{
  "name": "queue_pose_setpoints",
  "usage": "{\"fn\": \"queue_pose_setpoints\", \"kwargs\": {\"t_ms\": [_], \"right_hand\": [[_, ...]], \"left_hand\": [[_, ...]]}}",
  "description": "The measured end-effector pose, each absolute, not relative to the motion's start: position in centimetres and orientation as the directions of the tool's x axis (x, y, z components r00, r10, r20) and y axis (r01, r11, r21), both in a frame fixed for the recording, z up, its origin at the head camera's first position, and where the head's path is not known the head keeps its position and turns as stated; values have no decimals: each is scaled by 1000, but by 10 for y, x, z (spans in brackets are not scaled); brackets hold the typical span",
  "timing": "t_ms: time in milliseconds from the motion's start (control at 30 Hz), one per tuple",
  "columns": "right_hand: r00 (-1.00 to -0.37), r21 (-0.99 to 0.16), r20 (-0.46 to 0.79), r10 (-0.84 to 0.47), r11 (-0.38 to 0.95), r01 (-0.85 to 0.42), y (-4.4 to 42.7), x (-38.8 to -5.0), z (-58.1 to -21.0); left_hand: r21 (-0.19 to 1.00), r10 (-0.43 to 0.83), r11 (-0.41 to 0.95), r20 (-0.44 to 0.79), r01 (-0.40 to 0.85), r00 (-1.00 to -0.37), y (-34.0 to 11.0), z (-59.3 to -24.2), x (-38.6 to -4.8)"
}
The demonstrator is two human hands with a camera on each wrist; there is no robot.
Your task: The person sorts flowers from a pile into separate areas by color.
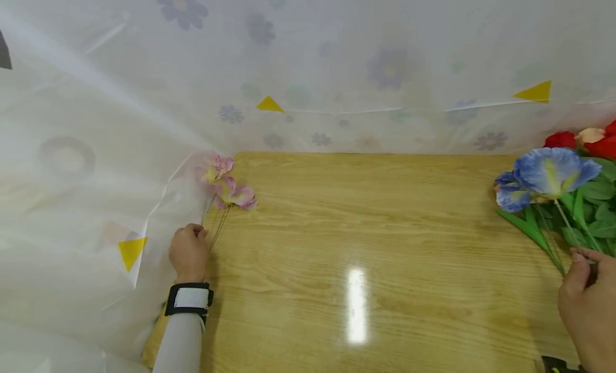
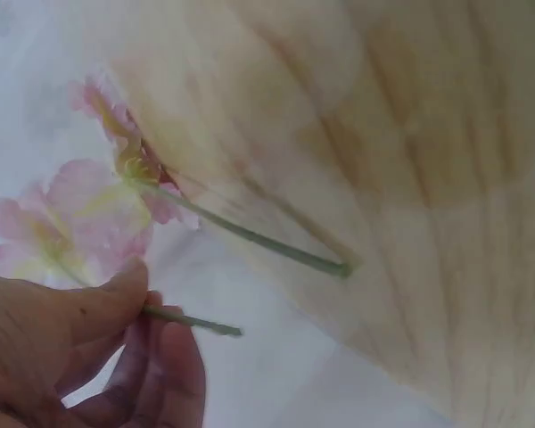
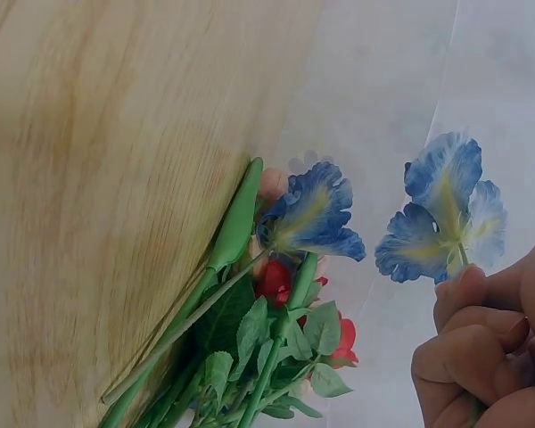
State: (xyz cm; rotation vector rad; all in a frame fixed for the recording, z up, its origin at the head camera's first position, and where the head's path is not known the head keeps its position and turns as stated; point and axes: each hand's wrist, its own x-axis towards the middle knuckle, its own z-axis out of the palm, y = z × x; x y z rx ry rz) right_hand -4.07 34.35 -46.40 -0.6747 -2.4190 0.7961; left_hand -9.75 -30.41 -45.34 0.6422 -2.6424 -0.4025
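At the table's left edge my left hand pinches the thin green stem of a pink artificial flower between thumb and fingers. A second pink flower lies on the table beside it, its stem bare. At the far right my right hand grips the stem of a blue artificial flower, raised above a pile of flowers. Another blue flower lies on that pile, with red roses and green leaves around it.
The wooden table stretches between the two hands. A white flower-patterned sheet rises behind it and along its left side, carrying yellow triangles. A peach-coloured bloom sits among the red ones.
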Motion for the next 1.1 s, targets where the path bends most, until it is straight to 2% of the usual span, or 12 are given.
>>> {"fn": "queue_pose_setpoints", "kwargs": {"t_ms": [133, 267, 667, 833, 967, 1100], "right_hand": [[-757, -653, 264, 598, 688, 316, 339, -40, -462], [-772, -654, 203, 602, 671, 350, 335, -38, -457], [-763, -652, 202, 615, 666, 364, 327, -33, -449], [-790, -673, 182, 586, 660, 334, 325, -31, -444], [-801, -744, 53, 596, 558, 366, 319, -28, -437], [-828, -869, -20, 561, 400, 292, 301, -23, -431]], "left_hand": [[327, -441, 872, 205, -363, -874, -305, -461, -96], [356, -404, 873, 147, -332, -903, -301, -467, -97], [370, -377, 866, 39, -337, -925, -301, -457, -100], [332, -383, 871, -2, -362, -924, -302, -452, -104], [288, -383, 881, -31, -375, -923, -286, -436, -102], [343, -235, 915, 27, -212, -972, -247, -409, -95]]}}
